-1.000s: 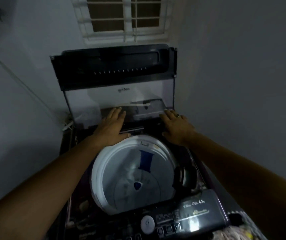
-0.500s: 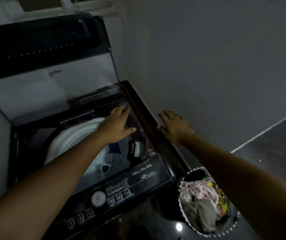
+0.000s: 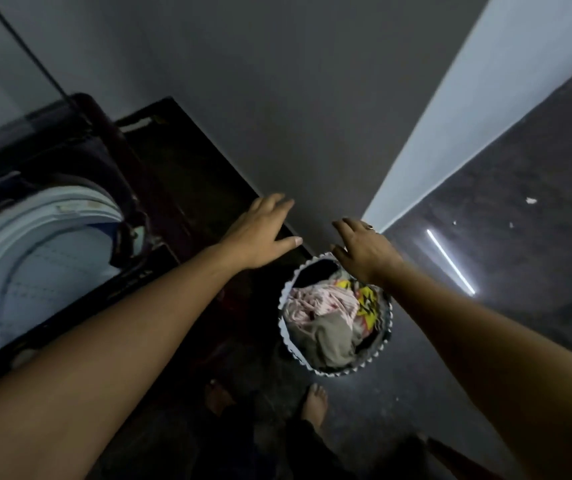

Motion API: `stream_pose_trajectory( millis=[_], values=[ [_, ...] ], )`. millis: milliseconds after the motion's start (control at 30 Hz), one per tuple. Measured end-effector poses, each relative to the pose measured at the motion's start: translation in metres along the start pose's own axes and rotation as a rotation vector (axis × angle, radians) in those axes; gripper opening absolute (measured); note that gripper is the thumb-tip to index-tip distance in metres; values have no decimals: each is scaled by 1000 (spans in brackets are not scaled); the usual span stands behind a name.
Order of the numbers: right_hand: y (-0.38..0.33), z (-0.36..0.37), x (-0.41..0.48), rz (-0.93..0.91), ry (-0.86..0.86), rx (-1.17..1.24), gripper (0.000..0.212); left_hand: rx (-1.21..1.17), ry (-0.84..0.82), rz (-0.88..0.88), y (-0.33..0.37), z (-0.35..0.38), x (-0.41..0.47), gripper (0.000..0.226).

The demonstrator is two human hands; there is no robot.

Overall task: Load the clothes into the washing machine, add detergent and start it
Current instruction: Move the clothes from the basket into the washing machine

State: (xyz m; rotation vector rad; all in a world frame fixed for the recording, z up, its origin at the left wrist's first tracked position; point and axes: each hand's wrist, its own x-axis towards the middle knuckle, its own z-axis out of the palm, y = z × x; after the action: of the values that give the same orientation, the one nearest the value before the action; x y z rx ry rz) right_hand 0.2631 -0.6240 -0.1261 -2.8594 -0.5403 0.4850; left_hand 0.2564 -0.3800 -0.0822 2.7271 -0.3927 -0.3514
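Left hand (image 3: 260,233) and right hand (image 3: 364,252), fingers spread and empty, hovered near soft clothes (image 3: 315,306), likely best bunched from the top.

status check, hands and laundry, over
Left hand open, empty, by washer corner. Right hand open, empty, over basket. Clothes in basket, drum open. No obstruction seen.

The washing machine (image 3: 187,188) ran off the left edge, its lid (image 3: 7,81) smeared with blur; the right hand (image 3: 364,252) hid the laundry basket's (image 3: 333,374) far rim.
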Motion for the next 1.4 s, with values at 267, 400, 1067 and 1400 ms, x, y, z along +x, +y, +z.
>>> stream_pose_trajectory(
  millis=[267,400,1067,1400],
  values=[
    [77,115,-30,154,-144,157,56,-71,-234,-37,14,145,36,80],
    [92,186,-44,203,-247,211,59,-117,-348,-92,6,225,37,76],
    [77,287,-36,434,-73,670,13,-274,-582,-193,-26,341,18,56],
    [56,247,-39,511,126,1242,11,-337,-540,-188,-25,314,10,49]
  ],
)
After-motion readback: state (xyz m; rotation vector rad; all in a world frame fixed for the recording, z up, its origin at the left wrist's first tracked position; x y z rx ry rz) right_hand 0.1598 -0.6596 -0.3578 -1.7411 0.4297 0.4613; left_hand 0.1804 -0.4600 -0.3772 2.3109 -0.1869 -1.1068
